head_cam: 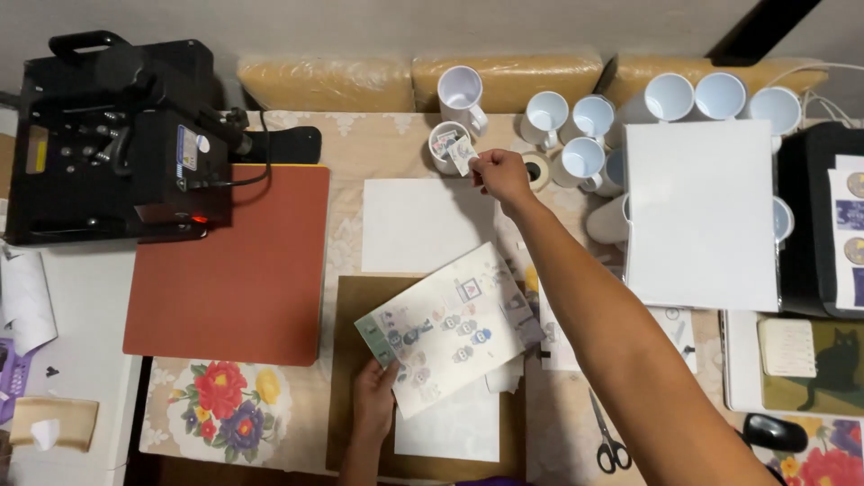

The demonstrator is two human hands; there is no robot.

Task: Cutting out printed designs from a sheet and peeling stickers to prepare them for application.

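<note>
My right hand reaches forward and pinches a small printed paper cutout just over a white mug that has other cutouts inside. My left hand holds the near-left corner of a printed sheet covered with small pictures, tilted above a brown board. A blank white sheet lies between the two hands.
A black heat press with a red-brown pad stands at the left. Several white mugs crowd the back. A white paper stack sits on the right, scissors and a black mouse near the front.
</note>
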